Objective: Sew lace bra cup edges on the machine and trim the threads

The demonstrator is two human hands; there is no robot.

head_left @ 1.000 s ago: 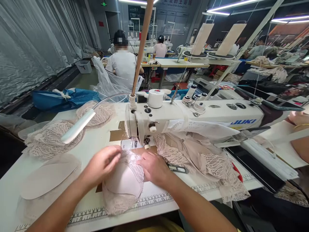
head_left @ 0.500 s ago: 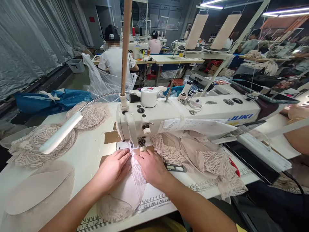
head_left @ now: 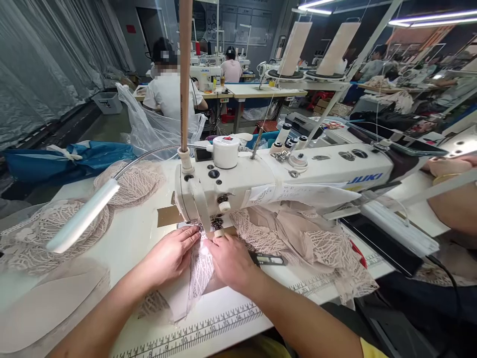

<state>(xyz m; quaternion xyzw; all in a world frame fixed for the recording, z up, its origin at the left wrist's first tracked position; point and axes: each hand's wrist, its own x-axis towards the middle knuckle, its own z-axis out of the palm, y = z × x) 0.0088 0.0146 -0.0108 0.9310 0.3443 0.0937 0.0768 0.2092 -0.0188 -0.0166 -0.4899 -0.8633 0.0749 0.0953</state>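
Observation:
Under the needle of the white sewing machine (head_left: pixel 238 174) lies a pale beige lace piece (head_left: pixel 201 273), with smooth fabric beside the patterned lace. My left hand (head_left: pixel 173 256) rests on its left side, fingers stretched forward close together, tips beside the presser foot. On the right, my right hand (head_left: pixel 231 261) has its fingers curled onto the lace edge just in front of the needle; the fingertips are partly hidden. The lace hangs toward me over the table's printed ruler (head_left: pixel 201 330). Close to my right wrist lies a dark thread snipper or cutter (head_left: pixel 270 259).
Stacked lace pieces (head_left: pixel 67 226) and smooth beige cup-shaped pieces (head_left: pixel 48 303) lie at left below a lamp bar (head_left: pixel 84 216). More lace (head_left: pixel 324 248) bunches right of the needle, near a black phone-like slab (head_left: pixel 380 243). A co-worker's arm (head_left: pixel 456 201) is at far right.
The lace piece has moved forward under the needle and its near end has turned and drawn in from the ruler. My left hand has shifted slightly left; the whole view has shifted a little.

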